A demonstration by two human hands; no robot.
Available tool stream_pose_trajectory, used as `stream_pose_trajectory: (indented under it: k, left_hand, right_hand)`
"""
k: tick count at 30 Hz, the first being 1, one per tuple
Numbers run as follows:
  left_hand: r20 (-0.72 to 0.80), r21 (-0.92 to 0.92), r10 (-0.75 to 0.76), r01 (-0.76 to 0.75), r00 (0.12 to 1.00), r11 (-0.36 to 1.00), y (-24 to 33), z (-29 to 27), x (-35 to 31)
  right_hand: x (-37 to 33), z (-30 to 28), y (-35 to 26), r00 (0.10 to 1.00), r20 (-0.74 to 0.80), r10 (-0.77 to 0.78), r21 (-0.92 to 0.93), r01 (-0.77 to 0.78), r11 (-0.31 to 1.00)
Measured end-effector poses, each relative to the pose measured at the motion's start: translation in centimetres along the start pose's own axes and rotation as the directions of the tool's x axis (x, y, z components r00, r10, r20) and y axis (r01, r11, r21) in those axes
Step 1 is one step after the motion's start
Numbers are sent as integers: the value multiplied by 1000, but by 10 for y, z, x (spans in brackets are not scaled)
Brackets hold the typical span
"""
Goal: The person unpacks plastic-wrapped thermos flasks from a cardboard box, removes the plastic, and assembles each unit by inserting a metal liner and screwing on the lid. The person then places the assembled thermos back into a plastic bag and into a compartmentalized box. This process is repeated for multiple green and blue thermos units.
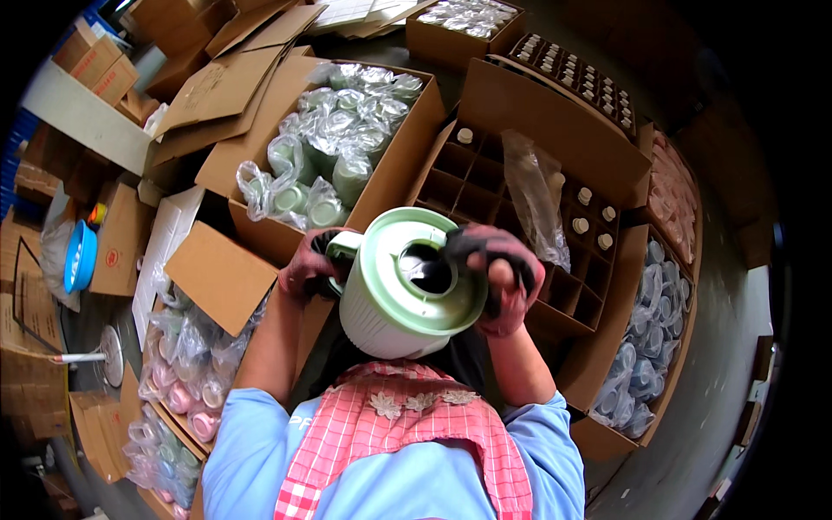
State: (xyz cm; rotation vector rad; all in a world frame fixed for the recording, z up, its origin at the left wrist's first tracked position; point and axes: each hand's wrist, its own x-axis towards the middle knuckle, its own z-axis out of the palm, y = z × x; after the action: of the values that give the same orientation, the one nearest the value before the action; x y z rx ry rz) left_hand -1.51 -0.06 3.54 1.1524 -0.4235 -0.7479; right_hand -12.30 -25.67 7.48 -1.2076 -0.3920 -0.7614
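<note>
A pale green jug (386, 314) with a ribbed body is held up in front of my apron, its top tilted toward me. Its lid has a round, dark opening (426, 267) in the middle. My left hand (312, 267), in a pink and black fingerless glove, is closed around the handle. On the other side, my right hand (503, 276), gloved alike, has its fingers curled at the edge of the opening and against the rim. Whatever those fingers may hold is hidden.
Ahead stands a box of bagged green jugs (355, 130). Right of it, a divided carton (468, 178) holds several white-capped bottles and a clear plastic bag (536, 199). Bagged blue items (646, 329) fill a right-hand box; bagged pink ones (186, 381) lie left. A blue basin (81, 256) sits far left.
</note>
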Motion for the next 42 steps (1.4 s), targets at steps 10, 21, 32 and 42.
stream_pose_trajectory:
  k: [10, 21, 32, 42]
  left_hand:
    - [-222, -666, 46, -186, 974, 722, -39, -42, -39]
    - [-372, -323, 227, -354, 900, 877, -57, -28, -29]
    - [-275, -592, 50, -210, 960, 778, -71, 36, 8]
    - [-123, -761, 101, -159, 987, 629, -80, 40, 26]
  right_hand:
    - [-59, 4, 7, 384, 533, 754, -846, 245, 473]
    - [-71, -27, -1, 704, 269, 658, -510, -475, 717]
    - [-58, -3, -13, 964, 265, 13, -912, 246, 330]
    - [-31, -19, -18, 848, -2, 531, -409, -485, 773]
